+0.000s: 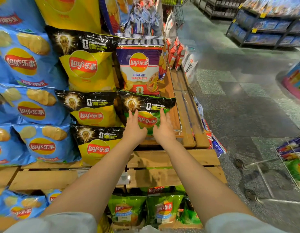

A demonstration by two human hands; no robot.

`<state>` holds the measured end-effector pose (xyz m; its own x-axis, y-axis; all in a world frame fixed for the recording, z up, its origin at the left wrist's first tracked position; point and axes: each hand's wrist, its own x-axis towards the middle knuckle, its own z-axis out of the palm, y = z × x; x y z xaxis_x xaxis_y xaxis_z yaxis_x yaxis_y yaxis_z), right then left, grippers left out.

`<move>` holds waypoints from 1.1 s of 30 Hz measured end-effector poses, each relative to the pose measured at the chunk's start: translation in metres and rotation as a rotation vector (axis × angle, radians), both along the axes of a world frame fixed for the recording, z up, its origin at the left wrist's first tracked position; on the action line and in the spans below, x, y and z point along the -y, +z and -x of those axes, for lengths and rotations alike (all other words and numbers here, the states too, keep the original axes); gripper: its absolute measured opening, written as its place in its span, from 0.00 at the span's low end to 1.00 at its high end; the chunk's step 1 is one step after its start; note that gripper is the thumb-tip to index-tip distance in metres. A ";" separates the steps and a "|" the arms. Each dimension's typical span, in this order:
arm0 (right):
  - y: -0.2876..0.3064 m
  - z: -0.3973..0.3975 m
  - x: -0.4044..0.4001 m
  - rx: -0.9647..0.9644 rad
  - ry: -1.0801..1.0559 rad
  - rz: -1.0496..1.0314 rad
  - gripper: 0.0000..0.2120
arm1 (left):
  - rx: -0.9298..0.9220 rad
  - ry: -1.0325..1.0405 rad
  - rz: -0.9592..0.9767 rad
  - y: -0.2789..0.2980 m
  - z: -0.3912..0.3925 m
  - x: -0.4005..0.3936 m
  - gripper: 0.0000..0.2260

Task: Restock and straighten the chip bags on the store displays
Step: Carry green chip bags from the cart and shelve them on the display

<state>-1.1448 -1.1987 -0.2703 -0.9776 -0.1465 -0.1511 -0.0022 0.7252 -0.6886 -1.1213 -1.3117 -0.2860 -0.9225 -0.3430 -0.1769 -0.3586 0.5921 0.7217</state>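
Both hands rest flat, fingers straight, against the green chip bag (146, 113): left hand (133, 127) on its left side, right hand (164, 127) on its right. The bag stands on the wooden shelf (172, 157), right of the yellow bags (93, 113).

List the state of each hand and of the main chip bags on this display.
Left hand: open, fingers straight against the green bag.
Right hand: open, fingers straight on the same bag.
Green bag: upright on the wooden shelf, between both hands.
Garlic butter bag: upright, above the green bag.
Yellow bags: stacked, facing out.
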 end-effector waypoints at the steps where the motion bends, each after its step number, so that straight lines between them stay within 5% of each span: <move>1: 0.001 0.000 0.000 0.012 -0.007 0.015 0.34 | -0.004 0.004 -0.011 0.003 0.000 0.001 0.36; 8: -0.002 -0.006 -0.001 0.006 -0.090 0.148 0.34 | -0.019 0.059 -0.080 0.009 -0.001 0.012 0.35; 21: -0.011 0.025 0.011 0.003 -0.083 0.000 0.41 | -0.017 0.089 -0.226 0.003 0.020 0.029 0.36; 27: -0.009 0.030 0.014 0.052 -0.034 0.226 0.44 | -0.067 0.128 -0.323 -0.001 0.027 0.034 0.31; 33: -0.002 0.031 0.021 0.043 -0.052 0.225 0.40 | -0.131 0.131 -0.327 -0.001 0.025 0.023 0.28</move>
